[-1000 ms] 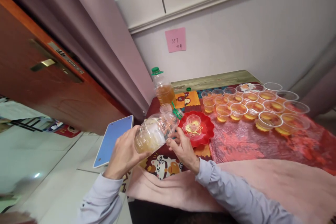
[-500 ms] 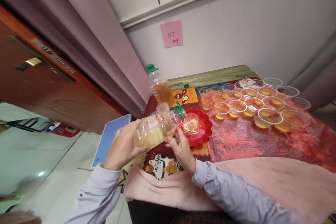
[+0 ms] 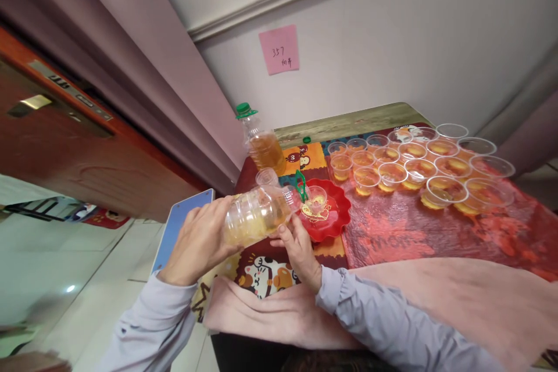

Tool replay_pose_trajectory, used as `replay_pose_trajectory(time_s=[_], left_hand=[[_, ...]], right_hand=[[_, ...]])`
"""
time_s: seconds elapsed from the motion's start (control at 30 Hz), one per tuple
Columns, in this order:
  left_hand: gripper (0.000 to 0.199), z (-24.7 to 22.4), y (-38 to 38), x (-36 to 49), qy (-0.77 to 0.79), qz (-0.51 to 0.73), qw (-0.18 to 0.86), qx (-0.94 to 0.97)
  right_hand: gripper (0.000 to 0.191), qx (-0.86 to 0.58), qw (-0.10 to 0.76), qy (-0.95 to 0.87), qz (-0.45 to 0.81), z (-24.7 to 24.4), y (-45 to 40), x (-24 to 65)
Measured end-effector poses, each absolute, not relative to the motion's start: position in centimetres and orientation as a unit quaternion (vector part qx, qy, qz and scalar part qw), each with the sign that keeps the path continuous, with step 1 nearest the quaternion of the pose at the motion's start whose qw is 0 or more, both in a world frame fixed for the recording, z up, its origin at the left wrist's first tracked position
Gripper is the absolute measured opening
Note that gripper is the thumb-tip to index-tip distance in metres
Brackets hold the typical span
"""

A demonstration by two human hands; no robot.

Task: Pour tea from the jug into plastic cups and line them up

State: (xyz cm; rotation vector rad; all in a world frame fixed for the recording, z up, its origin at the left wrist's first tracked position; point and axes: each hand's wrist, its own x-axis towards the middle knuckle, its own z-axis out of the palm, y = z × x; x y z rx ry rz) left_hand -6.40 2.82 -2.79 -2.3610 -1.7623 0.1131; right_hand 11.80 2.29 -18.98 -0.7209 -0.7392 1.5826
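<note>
A clear plastic bottle (image 3: pixel 251 218) with pale yellow liquid lies tilted nearly level, its mouth to the right. My left hand (image 3: pixel 197 238) is wrapped round its base end. Under the neck and shoulder, my right hand (image 3: pixel 300 250) grips the bottle with thumb and fingers, some of them hidden behind it. Just past the mouth, a small clear plastic cup (image 3: pixel 316 200) with a little yellow liquid stands on a red scalloped plate (image 3: pixel 342 222). A green strap-like piece (image 3: pixel 300 184) shows at the bottle's mouth.
A larger bottle (image 3: pixel 267 151) of amber liquid with a green cap stands behind, near clear cups (image 3: pixel 267 176). Rows of clear cups (image 3: pixel 393 173) holding yellow liquid fill the right. A green cap (image 3: pixel 307 139) lies at the back. A pink cloth (image 3: pixel 392 290) covers the front edge.
The bottle's mouth has tipped up slightly, and the liquid has drawn back from it. The whole view has shifted a little. Both hands keep their hold.
</note>
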Motion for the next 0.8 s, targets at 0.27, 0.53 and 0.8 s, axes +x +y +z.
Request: replay_pose_trajectory(time_s=[0.27, 0.53, 0.8], left_hand=[[0.091, -1.9, 2.5, -5.5, -0.595, 0.048, 0.101, -0.796], [0.089, -1.5, 2.7, -5.3, -0.593, 0.050, 0.105, -0.797], [0.083, -1.1, 2.7, -5.1, -0.591, 0.052, 0.114, -0.797]], right_hand=[[0.067, -0.289, 0.580, -0.319, 0.692, -18.7, 2.0, 11.8], [0.066, -0.282, 0.578, -0.302, 0.703, -18.5, 2.0, 12.0], [0.066, -0.280, 0.579, -0.293, 0.707, -18.2, 2.0, 12.0]])
